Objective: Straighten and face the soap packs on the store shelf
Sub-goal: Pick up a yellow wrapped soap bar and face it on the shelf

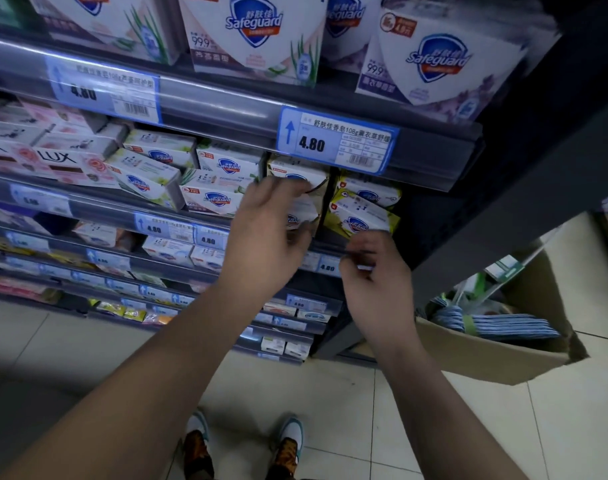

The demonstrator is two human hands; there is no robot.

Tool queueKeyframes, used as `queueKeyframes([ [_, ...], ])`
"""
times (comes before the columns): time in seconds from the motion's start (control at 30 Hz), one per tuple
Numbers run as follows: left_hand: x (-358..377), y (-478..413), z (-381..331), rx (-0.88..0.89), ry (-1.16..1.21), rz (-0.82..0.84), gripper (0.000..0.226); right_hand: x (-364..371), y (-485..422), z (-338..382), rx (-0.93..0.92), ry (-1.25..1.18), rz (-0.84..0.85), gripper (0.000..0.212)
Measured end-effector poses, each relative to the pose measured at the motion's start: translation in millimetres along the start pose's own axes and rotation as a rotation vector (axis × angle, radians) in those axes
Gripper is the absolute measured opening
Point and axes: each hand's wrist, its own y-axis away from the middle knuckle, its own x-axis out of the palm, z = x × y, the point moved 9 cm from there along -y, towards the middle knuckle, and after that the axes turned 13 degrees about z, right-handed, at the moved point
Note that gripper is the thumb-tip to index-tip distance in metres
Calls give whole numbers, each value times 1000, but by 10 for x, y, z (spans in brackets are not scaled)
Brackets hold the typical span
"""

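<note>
White Safeguard soap packs fill the second shelf. My left hand grips a stack of white-and-tan soap packs near the shelf's right end, fingers curled over their front. To its right lie yellow-edged Safeguard packs, tilted and askew. My right hand sits just below them at the shelf lip, fingers bent, touching the bottom edge of the lowest yellow pack; what it holds is unclear. Further left, green-trimmed Safeguard packs lie crooked.
Pink LUX packs sit at the left. Large Safeguard boxes stand on the shelf above, behind a price rail with a 4.80 tag. An open cardboard box with blue cloths stands on the floor at right. Lower shelves hold more soap.
</note>
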Motion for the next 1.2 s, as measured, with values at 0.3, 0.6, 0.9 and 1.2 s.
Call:
queueKeyframes([
  [0.3,551,-536,-36,-12,-276,314,78,-265,91,-139,28,17,-84,25],
  [0.6,454,-502,-120,28,-53,267,43,-356,145,-224,91,-14,-85,31],
  [0.9,60,4,58,-176,698,199,28,-236,170,-81,-69,-412,-56,22],
  [1.2,-240,627,506,-340,1083,-39,22,241,195,187,-58,-651,77,6],
])
